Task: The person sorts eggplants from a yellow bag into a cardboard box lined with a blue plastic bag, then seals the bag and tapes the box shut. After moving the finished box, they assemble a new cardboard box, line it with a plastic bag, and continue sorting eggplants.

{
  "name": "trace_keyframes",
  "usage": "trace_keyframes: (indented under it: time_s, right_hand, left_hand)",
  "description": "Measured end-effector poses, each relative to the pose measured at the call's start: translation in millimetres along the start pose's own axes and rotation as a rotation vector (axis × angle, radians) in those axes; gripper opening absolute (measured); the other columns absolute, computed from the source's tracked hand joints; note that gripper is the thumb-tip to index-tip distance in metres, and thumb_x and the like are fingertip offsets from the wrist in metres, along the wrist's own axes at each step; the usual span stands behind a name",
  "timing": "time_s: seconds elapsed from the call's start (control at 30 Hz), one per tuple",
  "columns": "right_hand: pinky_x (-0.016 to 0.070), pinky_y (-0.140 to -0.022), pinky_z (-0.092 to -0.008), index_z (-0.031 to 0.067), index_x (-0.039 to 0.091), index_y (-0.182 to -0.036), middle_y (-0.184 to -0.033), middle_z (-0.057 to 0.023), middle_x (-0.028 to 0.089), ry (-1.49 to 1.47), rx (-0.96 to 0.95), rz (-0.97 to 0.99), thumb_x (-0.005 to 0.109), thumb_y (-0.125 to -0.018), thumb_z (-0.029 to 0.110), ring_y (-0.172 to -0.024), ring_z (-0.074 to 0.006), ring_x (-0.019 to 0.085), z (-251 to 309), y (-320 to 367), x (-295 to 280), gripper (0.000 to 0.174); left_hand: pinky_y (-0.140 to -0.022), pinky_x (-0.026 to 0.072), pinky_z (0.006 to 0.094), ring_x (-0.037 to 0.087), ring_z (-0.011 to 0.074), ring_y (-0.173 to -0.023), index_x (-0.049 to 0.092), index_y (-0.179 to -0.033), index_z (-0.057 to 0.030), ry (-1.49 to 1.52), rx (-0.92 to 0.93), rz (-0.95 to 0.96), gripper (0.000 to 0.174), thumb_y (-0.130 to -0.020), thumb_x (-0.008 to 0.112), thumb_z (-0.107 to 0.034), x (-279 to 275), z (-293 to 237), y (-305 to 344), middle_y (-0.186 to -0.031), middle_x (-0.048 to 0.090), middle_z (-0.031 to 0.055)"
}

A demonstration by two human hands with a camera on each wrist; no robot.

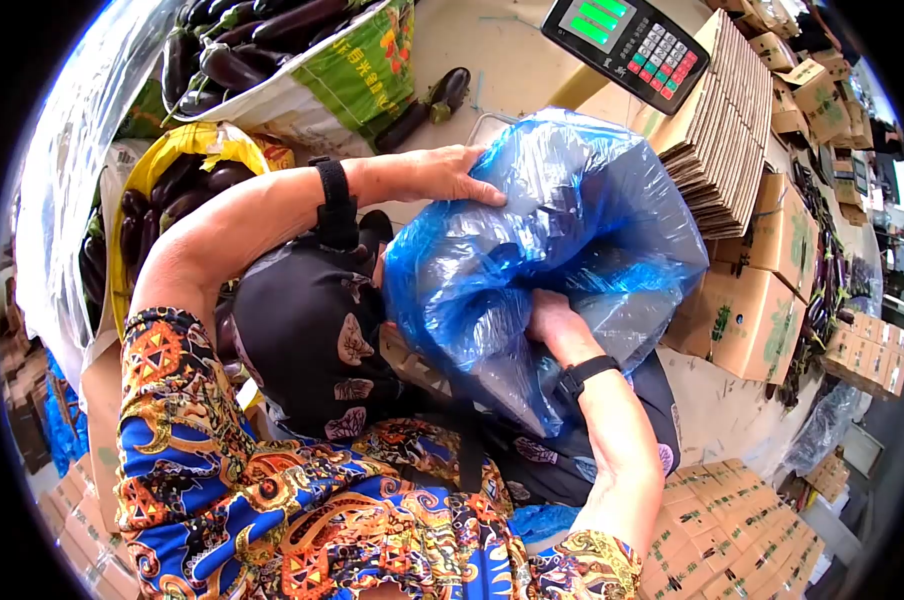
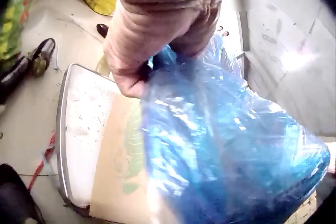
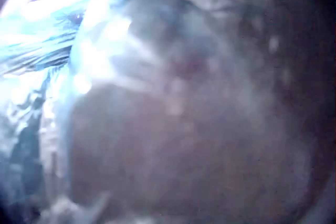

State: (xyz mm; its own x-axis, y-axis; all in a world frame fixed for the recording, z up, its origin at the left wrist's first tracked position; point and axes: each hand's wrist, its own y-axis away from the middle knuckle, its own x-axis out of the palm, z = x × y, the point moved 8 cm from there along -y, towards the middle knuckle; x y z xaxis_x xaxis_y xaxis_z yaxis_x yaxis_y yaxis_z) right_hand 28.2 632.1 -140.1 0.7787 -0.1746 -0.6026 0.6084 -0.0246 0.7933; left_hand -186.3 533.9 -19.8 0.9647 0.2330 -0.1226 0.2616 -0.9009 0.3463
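Note:
A crinkled translucent blue plastic bag (image 1: 472,250) spreads over the person's lap area in the head view. The left hand (image 1: 467,178) holds its far left edge. In the left wrist view, curled fingers (image 2: 131,83) grip bunched blue film. The right hand (image 1: 560,322) reaches into a fold in the middle of the bag, its fingertips hidden by film; I cannot tell if it pinches anything. Blurred film fills the right wrist view. Beside the bag, cardboard (image 2: 123,150) with a green print lies over a metal-rimmed white platform (image 2: 84,113).
A scale display (image 1: 627,45) stands at the far side beside stacked flat cardboard (image 1: 717,130). Large sacks of eggplants (image 1: 272,50) stand at the far left, with loose eggplants (image 1: 450,92) on the floor. Printed cartons (image 1: 737,315) sit at the right.

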Motion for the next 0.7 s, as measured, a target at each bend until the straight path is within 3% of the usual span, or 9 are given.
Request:
trace_keyframes:
  time_s: [0.1,0.17,0.23,0.3,0.37,0.47,0.53,0.63,0.7]
  right_hand:
    - [0.0553,-0.086,-0.0432,0.0059,0.073,-0.098,-0.106,-0.0181,0.07,0.099,-0.014,0.024,0.06,-0.084,0.017,-0.1,-0.034,0.068,11.5,30.1,-44.2,0.023]
    - [0.056,-0.084,-0.0443,0.0056,0.075,-0.095,-0.1,-0.0193,0.071,0.03,-0.054,-0.142,0.059,-0.084,0.017,-0.097,-0.0352,0.069,10.7,49.1,-77.7,0.022]
    - [0.055,-0.077,-0.0481,0.0029,0.071,-0.084,-0.089,-0.0225,0.07,-0.234,-0.191,-0.318,0.063,-0.083,0.024,-0.089,-0.0424,0.067,12.8,50.4,-98.8,0.023]
    - [0.0525,-0.084,-0.0483,0.0036,0.072,-0.088,-0.1,-0.0245,0.068,-0.291,-0.409,-0.181,0.066,-0.082,0.027,-0.099,-0.0425,0.064,28.4,1.6,-45.1,0.025]
    - [0.0494,-0.091,-0.0476,0.0032,0.07,-0.088,-0.11,-0.0238,0.066,-0.155,-0.421,-0.086,0.061,-0.087,0.025,-0.106,-0.0405,0.061,68.3,14.4,-15.1,0.024]
    - [0.0495,-0.096,-0.0415,0.004,0.07,-0.111,-0.119,-0.0203,0.066,-0.56,-0.152,-0.246,0.057,-0.089,0.032,-0.11,-0.0371,0.064,67.0,-64.0,95.2,0.038]
    - [0.0499,-0.095,-0.0413,0.0051,0.07,-0.11,-0.119,-0.0194,0.067,-0.323,-0.178,-0.14,0.058,-0.088,0.032,-0.11,-0.0352,0.064,64.4,-64.6,84.8,0.037]
    - [0.0516,-0.092,-0.0408,0.0078,0.072,-0.106,-0.116,-0.0179,0.068,-0.012,-0.15,0.047,0.061,-0.085,0.032,-0.111,-0.0331,0.064,54.5,-27.7,3.4,0.034]
    - [0.0527,-0.088,-0.0405,0.0079,0.074,-0.099,-0.11,-0.0182,0.069,0.014,-0.224,-0.015,0.065,-0.081,0.034,-0.107,-0.0341,0.065,29.4,-11.6,-16.9,0.033]
  left_hand:
    - [-0.09,0.0511,0.0332,0.066,0.0221,-0.099,0.06,-0.122,0.0038,-0.031,-0.036,0.036,0.06,-0.086,0.073,-0.042,-0.4,7.5,6.4,-0.109,0.069,0.0152]
    - [-0.083,0.0536,0.0332,0.067,0.0186,-0.093,0.062,-0.119,0.0035,0.024,-0.046,0.069,0.052,-0.087,0.071,-0.037,3.6,14.0,21.4,-0.105,0.071,0.0119]
    - [-0.095,0.0489,0.0332,0.062,0.0187,-0.105,0.056,-0.127,0.0044,-0.017,-0.17,0.128,0.054,-0.09,0.07,-0.033,4.0,16.6,36.3,-0.116,0.067,0.0133]
    - [-0.094,0.0497,0.0333,0.063,0.0183,-0.104,0.057,-0.126,0.004,-0.038,-0.096,0.139,0.053,-0.089,0.07,-0.032,2.2,16.1,37.0,-0.115,0.067,0.0132]
    - [-0.092,0.051,0.0333,0.063,0.0178,-0.102,0.057,-0.127,0.0033,-0.031,-0.089,0.14,0.052,-0.089,0.07,-0.031,4.8,15.9,40.3,-0.114,0.068,0.0129]
    - [-0.088,0.0533,0.0332,0.064,0.0176,-0.1,0.056,-0.127,0.0015,-0.013,-0.145,0.142,0.052,-0.089,0.07,-0.03,7.8,16.3,40.6,-0.113,0.068,0.0123]
    - [-0.085,0.0547,0.0334,0.065,0.0179,-0.099,0.056,-0.128,0.0003,-0.041,-0.149,0.146,0.051,-0.089,0.069,-0.03,8.3,17.0,41.6,-0.113,0.068,0.0119]
    - [-0.084,0.0554,0.0339,0.066,0.0184,-0.098,0.055,-0.129,-0.0005,0.0,-0.207,0.14,0.051,-0.09,0.069,-0.03,8.6,22.2,41.9,-0.112,0.068,0.012]
    - [-0.084,0.0552,0.0342,0.066,0.0189,-0.098,0.055,-0.129,0.0006,0.057,-0.2,0.147,0.052,-0.09,0.069,-0.031,12.0,27.8,40.8,-0.114,0.068,0.0125]
